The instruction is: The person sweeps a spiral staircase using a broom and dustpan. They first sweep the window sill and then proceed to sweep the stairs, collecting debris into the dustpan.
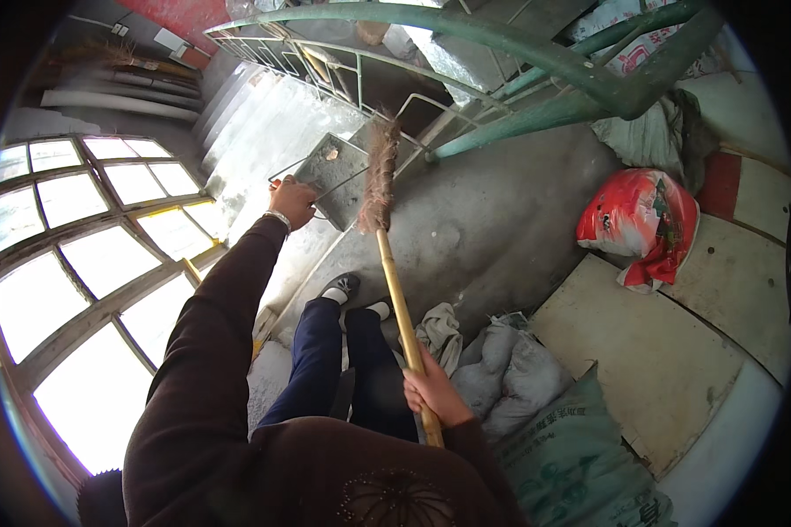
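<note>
My left hand (293,203) is closed around the wire handle of a grey metal dustpan (343,171), which has dusty debris and a small pale lump in it. The handle of a broom (395,290), a pale wooden or bamboo stick, is gripped in my right hand (435,392). Its reddish-brown bristle head (381,178) is at the dustpan's right edge, overlapping it in view; whether they touch, I cannot tell.
A green metal railing (534,125) runs across the top, beside concrete stairs (283,105). Paned windows (79,263) line the left. Rightward lie a red plastic bag (636,217), flat boards (639,349), grey-white sacks (514,369) and a green woven sack (567,454). My feet are on the concrete floor (474,224).
</note>
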Action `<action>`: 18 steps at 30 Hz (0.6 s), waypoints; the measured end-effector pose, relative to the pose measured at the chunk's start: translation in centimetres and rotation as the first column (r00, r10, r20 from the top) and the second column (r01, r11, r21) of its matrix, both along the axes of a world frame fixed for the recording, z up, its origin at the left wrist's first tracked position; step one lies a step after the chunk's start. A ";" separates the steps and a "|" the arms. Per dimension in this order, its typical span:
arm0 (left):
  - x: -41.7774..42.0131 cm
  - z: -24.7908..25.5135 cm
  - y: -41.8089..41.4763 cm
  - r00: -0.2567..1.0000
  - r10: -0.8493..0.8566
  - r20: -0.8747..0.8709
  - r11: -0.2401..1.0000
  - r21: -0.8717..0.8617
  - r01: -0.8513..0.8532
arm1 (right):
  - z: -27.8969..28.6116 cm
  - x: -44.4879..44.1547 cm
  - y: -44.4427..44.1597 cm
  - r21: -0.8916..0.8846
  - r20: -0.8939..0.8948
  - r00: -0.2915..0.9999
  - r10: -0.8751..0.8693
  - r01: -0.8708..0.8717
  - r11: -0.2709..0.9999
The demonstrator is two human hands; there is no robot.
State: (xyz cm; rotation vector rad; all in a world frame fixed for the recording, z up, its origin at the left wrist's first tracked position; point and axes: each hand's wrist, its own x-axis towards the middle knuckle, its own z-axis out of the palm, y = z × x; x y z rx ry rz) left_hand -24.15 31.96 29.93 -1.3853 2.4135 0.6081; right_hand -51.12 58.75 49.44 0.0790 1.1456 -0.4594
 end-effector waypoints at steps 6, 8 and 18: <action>0.5 -0.5 0.9 0.997 0.056 -0.052 0.997 -0.052 -0.059 | 0.7 -7.7 7.0 0.155 -0.732 0.510 0.452 -0.521 0.839; 0.4 -0.5 0.5 0.999 0.035 0.007 0.999 -0.029 -0.035 | -3.4 -11.5 9.9 0.156 -0.885 0.239 0.399 -0.655 0.739; -0.2 0.2 0.4 0.998 0.045 0.043 0.999 -0.013 -0.044 | -5.6 -1.3 2.3 0.105 -0.753 0.323 0.573 -0.801 0.589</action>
